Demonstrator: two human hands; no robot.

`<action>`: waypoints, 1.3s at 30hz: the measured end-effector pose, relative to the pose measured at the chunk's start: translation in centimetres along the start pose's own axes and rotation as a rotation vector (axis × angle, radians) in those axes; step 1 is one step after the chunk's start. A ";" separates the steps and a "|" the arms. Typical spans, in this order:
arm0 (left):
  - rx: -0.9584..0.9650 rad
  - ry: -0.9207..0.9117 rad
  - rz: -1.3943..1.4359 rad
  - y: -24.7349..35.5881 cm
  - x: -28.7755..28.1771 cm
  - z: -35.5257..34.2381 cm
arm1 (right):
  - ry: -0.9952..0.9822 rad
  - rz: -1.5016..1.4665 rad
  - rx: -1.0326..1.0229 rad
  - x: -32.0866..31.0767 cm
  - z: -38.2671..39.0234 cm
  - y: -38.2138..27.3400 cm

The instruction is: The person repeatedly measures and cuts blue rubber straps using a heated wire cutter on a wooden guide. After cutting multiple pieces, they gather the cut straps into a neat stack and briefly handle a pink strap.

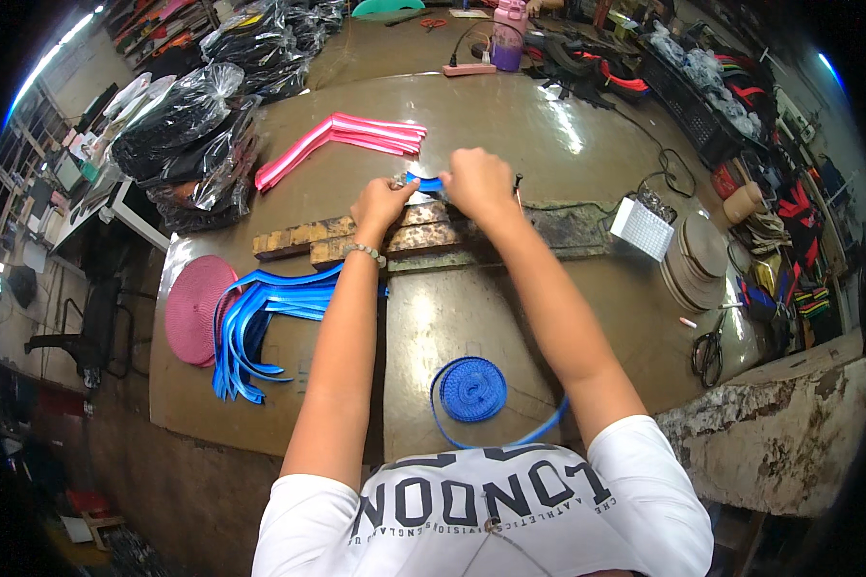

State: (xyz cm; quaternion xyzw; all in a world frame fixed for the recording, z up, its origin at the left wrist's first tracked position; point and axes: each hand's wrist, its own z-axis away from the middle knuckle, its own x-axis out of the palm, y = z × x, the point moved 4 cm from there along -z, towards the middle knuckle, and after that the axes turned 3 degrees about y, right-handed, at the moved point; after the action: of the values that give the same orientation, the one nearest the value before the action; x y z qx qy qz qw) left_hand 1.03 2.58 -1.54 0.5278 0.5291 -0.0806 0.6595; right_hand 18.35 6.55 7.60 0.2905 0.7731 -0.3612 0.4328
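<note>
Head view: blue strap [426,183] stretches left to right by the wooden bars' [303,238] far edge; left hand [382,206] pinches one side, right hand [480,183] (almost a fist) grips the other.

Two hands showed near the upper centre, one left hand [381,207] and one right hand [481,186], with one short blue strip [426,184]. There were two strap bundles: one pink bundle [375,135] above, one blue bundle [289,296] at left (overlapping straps defied counting). One blue coil [472,389], one pink roll [192,310] and one bottle [508,40] completed the count.
</note>
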 end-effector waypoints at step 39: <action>-0.068 -0.133 0.066 -0.3 -0.2 -0.2 | -0.335 -0.891 0.446 1.0 8.1 17.0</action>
State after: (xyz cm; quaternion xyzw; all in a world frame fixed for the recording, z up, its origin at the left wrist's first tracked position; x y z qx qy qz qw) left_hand 0.61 2.54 -1.49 0.5160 0.4689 -0.0757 0.7128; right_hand 34.55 9.78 -1.48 -0.0432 0.6461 -0.7077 0.2826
